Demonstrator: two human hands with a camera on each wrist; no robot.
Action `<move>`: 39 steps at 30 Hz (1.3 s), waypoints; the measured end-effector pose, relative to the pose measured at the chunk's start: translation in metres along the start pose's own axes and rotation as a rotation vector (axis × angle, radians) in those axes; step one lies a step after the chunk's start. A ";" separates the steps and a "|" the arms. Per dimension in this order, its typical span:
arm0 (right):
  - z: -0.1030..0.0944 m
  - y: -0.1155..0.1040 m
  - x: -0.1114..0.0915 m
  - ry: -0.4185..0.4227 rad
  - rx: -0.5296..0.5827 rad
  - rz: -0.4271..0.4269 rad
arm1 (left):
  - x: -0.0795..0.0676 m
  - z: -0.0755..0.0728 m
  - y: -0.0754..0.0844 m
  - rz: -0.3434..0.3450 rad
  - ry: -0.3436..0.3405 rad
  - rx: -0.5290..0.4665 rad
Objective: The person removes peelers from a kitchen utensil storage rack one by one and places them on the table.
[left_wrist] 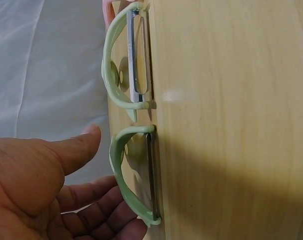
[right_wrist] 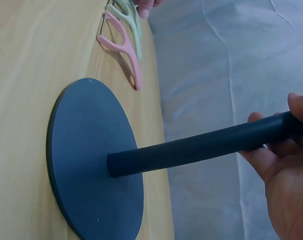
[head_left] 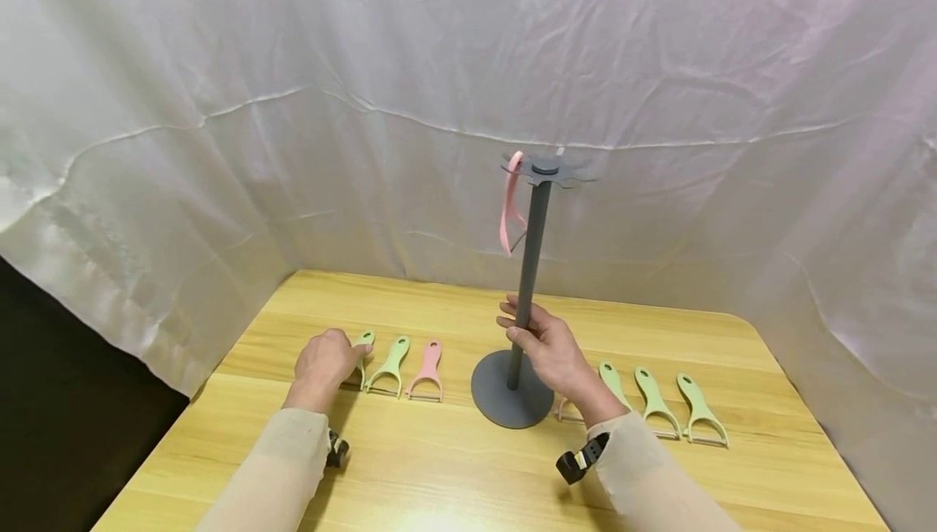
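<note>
My left hand [head_left: 322,365] is at the leftmost green peeler [head_left: 365,338]. In the left wrist view its fingers [left_wrist: 99,205] reach beside that peeler's frame, while the thumb stands apart from it. To its right lie another green peeler [head_left: 394,357] and a pink peeler [head_left: 430,361]. My right hand [head_left: 552,349] holds the pole of a dark grey stand [head_left: 534,247], thumb on one side and fingers on the other. The stand is upright on its round base [head_left: 498,398]. From its notched top [head_left: 556,170] hangs a pink peeler [head_left: 507,207] on the left side.
Right of the stand lie three green peelers [head_left: 651,394] in a row, one partly behind my right forearm. A pink peeler [head_left: 567,412] there is mostly hidden by that arm. The wooden table [head_left: 439,467] meets a pale curtain [head_left: 410,190] at the back and sides.
</note>
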State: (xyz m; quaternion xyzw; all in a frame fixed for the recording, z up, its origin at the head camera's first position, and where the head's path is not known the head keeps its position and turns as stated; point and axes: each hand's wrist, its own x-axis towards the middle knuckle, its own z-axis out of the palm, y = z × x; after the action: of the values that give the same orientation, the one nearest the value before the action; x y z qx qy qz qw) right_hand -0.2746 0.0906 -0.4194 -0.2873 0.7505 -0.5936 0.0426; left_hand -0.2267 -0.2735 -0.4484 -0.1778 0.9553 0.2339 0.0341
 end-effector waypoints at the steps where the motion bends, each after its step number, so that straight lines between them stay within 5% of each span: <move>1: 0.000 0.000 0.000 -0.007 -0.003 -0.008 | 0.000 0.000 0.000 0.001 0.000 -0.002; 12: -0.002 0.005 0.005 -0.058 0.151 -0.034 | 0.000 -0.003 0.003 0.009 0.020 -0.014; 18: -0.005 0.006 0.004 -0.080 0.222 0.032 | -0.002 -0.006 0.006 0.014 0.038 -0.030; 31: -0.006 0.006 0.003 -0.081 0.235 0.058 | -0.011 -0.017 0.024 0.061 0.065 -0.034; 39: -0.003 0.003 0.004 -0.048 0.053 -0.089 | -0.016 -0.021 0.033 0.073 0.075 -0.036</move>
State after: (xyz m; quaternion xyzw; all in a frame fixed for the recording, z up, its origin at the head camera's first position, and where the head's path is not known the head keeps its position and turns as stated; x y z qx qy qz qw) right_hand -0.2802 0.0911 -0.4197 -0.3330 0.7199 -0.6076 0.0418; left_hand -0.2234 -0.2505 -0.4132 -0.1521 0.9573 0.2454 -0.0134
